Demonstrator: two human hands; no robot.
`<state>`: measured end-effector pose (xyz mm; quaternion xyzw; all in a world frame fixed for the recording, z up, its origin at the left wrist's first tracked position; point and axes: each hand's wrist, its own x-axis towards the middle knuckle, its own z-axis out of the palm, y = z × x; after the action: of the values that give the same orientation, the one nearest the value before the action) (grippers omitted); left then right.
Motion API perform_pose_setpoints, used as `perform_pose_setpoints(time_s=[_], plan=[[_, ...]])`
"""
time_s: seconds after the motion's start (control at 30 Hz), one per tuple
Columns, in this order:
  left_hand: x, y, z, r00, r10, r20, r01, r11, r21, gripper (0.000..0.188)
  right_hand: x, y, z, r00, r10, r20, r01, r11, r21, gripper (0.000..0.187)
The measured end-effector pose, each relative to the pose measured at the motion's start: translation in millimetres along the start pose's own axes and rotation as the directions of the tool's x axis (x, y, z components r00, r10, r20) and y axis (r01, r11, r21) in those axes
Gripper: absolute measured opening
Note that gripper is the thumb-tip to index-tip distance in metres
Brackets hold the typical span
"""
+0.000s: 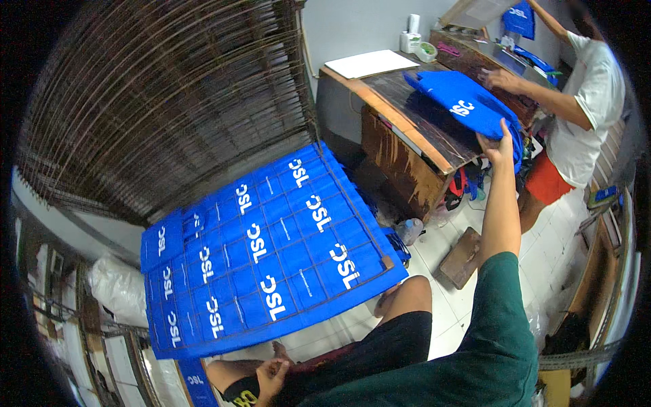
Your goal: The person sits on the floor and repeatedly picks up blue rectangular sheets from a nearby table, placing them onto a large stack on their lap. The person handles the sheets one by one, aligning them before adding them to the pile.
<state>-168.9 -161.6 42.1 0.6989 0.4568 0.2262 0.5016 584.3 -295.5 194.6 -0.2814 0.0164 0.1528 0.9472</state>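
My right hand (498,144) reaches out to the far right. It is closed on the edge of a blue printed fabric piece (444,95), thumb on top. That fabric lies partly over a dark worktable (400,88), with its near end hanging past the table's edge. My left hand (272,378) is down by my left thigh, its fingers curled in and nothing visible in them. Left of centre, blue fabric pieces (227,271) with white print lie in rows behind the thin wires of a tilted rack frame (388,263).
A co-worker in a white shirt (600,81) stands beyond the table, one hand (505,80) near the fabric. Stacked wire racks (169,88) rise at the upper left. A brown block (461,258) and a plastic bottle (410,230) sit on the tiled floor. A white board (369,63) lies on the table.
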Motion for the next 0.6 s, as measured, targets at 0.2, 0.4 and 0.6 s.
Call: perform_pose_setpoints(time_s=[0.2,0.4,0.6], plan=[[19,37,25,0.97,0.084,0.228,-0.09,0.996,0.018,0.018,34,-11,0,0.988,-0.031,0.149,0.083,0.932,-0.352,0.018],[73,123,93,0.578,0.149,0.802,0.599,0.59,-0.541,0.074,-143,-21,84,0.676,-0.195,0.711,0.732,0.293,-0.615,0.028],[88,142,84,0.415,0.485,0.77,0.895,-0.067,-0.441,0.102,-305,64,145,0.737,-0.105,0.668,0.597,0.563,-0.571,0.045]])
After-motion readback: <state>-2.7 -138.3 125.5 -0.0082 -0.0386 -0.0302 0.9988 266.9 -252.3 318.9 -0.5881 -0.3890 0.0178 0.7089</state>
